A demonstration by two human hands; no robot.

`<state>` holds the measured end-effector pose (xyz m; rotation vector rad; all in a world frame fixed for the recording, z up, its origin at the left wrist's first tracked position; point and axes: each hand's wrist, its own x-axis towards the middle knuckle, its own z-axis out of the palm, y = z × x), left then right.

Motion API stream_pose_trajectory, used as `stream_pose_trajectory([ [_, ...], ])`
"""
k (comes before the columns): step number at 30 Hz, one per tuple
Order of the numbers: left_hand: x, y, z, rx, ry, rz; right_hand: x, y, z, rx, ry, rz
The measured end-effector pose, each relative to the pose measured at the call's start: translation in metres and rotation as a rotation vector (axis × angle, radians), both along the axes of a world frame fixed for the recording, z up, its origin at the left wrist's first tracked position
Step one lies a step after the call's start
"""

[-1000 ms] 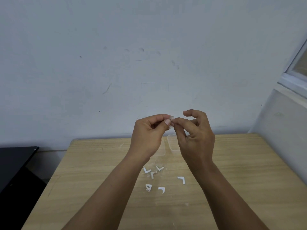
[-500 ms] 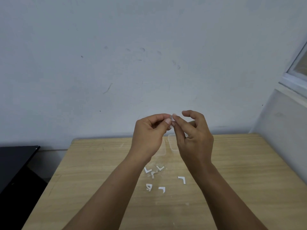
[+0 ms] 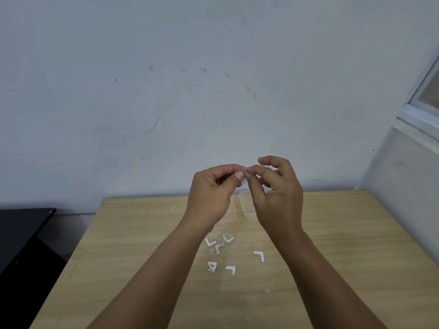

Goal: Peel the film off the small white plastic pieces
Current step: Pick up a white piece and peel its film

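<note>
From the head view, I hold both hands up in front of the wall, above the far part of the table [image 3: 142, 233]. My left hand [image 3: 211, 193] has thumb and forefinger curled together, pinching a small piece [image 3: 244, 170] that barely shows between the fingertips. My right hand [image 3: 278, 198] meets it tip to tip, thumb and forefinger pinching at the same spot, the other fingers loosely curled and lifted clear. The piece is so small that I cannot tell whether the film has begun to lift or which hand has the film.

As I judge it, the step is starting the peel. To do it well I should keep the left pinch firm on the plastic and low on one leg, leaving a corner bare. The right nail should catch the film's edge at that corner. Then I should pull slowly along the leg, not straight up, so the film comes off whole and the piece does not flick away.

On the table below my wrists I count six white L-shaped pieces [image 3: 259, 255]: three bunched near my left wrist, one alone to the right, and two nearer me, one of which looks crumpled. Beyond them stand two clear trays [image 3: 245, 207], side by side and partly hidden by my hands. With the piece in hand, that makes seven.
</note>
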<state>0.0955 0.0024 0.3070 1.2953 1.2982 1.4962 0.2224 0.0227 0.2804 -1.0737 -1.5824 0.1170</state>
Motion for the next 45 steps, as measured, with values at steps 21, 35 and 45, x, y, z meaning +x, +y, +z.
stream_pose_trajectory([
  [21,0.002,0.003,-0.007,-0.066,-0.095,-0.05,-0.001,0.005,-0.003,-0.074,-0.145,0.037],
  [35,-0.002,0.007,-0.001,-0.112,-0.211,0.007,0.0,0.002,-0.008,-0.168,-0.02,0.269],
  [45,-0.009,0.007,0.001,-0.058,-0.012,0.049,0.002,-0.005,-0.007,-0.157,0.083,0.27],
])
